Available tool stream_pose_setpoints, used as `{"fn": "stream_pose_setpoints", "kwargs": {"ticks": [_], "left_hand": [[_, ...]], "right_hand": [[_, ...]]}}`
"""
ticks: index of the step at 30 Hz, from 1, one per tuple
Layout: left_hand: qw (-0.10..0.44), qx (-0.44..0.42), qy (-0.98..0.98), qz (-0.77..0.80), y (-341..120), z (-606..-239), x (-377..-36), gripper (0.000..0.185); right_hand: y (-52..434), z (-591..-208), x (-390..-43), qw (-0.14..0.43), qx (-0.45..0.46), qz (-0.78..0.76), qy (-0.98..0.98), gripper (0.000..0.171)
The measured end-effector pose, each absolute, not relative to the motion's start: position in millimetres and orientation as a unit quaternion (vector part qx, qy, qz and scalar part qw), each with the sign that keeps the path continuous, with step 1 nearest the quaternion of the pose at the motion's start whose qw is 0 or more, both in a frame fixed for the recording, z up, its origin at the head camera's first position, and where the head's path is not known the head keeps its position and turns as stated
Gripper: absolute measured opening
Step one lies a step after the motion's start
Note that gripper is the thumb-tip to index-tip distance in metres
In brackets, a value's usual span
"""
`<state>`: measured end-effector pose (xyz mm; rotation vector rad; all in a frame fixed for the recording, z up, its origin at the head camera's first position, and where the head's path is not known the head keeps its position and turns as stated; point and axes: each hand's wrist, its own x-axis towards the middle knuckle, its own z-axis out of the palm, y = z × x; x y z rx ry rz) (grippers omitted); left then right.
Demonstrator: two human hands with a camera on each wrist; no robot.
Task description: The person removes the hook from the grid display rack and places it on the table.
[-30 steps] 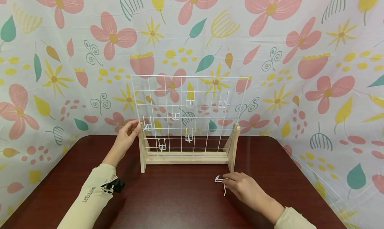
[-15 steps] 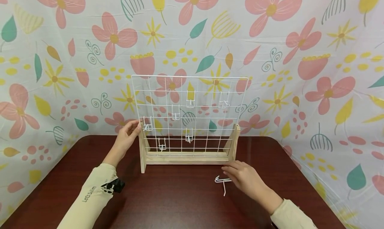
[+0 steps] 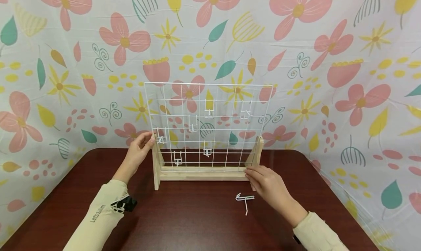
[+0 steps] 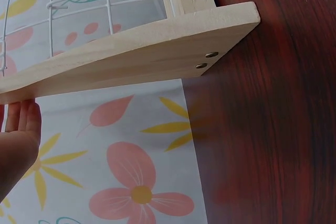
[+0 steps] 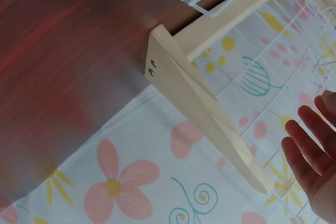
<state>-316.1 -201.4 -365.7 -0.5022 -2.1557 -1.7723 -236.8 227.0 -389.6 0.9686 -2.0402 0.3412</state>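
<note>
A white wire grid panel (image 3: 219, 134) stands upright in a pale wooden stand (image 3: 204, 177) on the table. Several white wire hooks hang on it, among them one hook (image 3: 192, 126) near the middle. My left hand (image 3: 139, 147) holds the upper end of the stand's left side piece, fingers bent against the wood (image 4: 131, 56). A loose wire hook (image 3: 245, 198) lies on the table in front of the stand's right side. Behind that hook, my right hand (image 3: 271, 187) overlaps the foot of the right side piece; in the right wrist view its fingers (image 5: 307, 145) are spread and hold nothing.
The dark red-brown table (image 3: 190, 218) reaches back to a flowered cloth (image 3: 210, 35) that hangs behind it and at both sides. Two screw heads (image 5: 152, 67) show low on the stand's right side piece. A black strap camera (image 3: 126, 203) sits on the left sleeve.
My right hand has moved off the loose hook, forward toward the stand's right foot, leaving the hook on the table. The left hand has stayed in place.
</note>
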Motion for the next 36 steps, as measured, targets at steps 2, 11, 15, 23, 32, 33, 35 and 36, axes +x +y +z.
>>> {"fn": "stream_pose_setpoints", "kwargs": {"ticks": [2, 11, 15, 23, 32, 33, 35, 36], "left_hand": [[0.144, -0.166, -0.758, -0.614, -201.7, -364.7, -315.3, 0.045], [0.149, -0.161, -0.756, -0.616, -202.4, -366.9, -318.9, 0.045], [0.146, -0.163, -0.752, -0.622, -202.6, -366.5, -318.8, 0.044], [0.138, -0.16, -0.754, -0.622, -202.8, -366.4, -317.6, 0.044], [0.139, -0.164, -0.75, -0.626, -202.4, -367.7, -318.0, 0.044], [0.141, -0.165, -0.749, -0.626, -202.0, -367.7, -318.0, 0.044], [0.145, -0.168, -0.747, -0.626, -201.3, -367.6, -318.2, 0.044], [0.146, -0.168, -0.747, -0.626, -200.9, -367.6, -318.2, 0.043]], "right_hand": [[227.2, -387.3, -237.9, 0.414, 0.378, 0.144, -0.815, 0.032], [226.4, -366.9, -244.6, 0.436, 0.354, 0.18, -0.808, 0.018], [223.8, -358.2, -248.9, 0.468, 0.353, 0.188, -0.788, 0.019], [221.0, -344.9, -251.8, 0.482, 0.316, 0.202, -0.792, 0.029], [211.5, -331.9, -255.7, 0.513, 0.3, 0.222, -0.773, 0.034], [210.1, -330.1, -255.6, 0.516, 0.295, 0.223, -0.773, 0.035], [207.6, -326.7, -255.7, 0.522, 0.286, 0.23, -0.77, 0.037], [206.4, -325.1, -256.0, 0.525, 0.281, 0.233, -0.769, 0.038]]}}
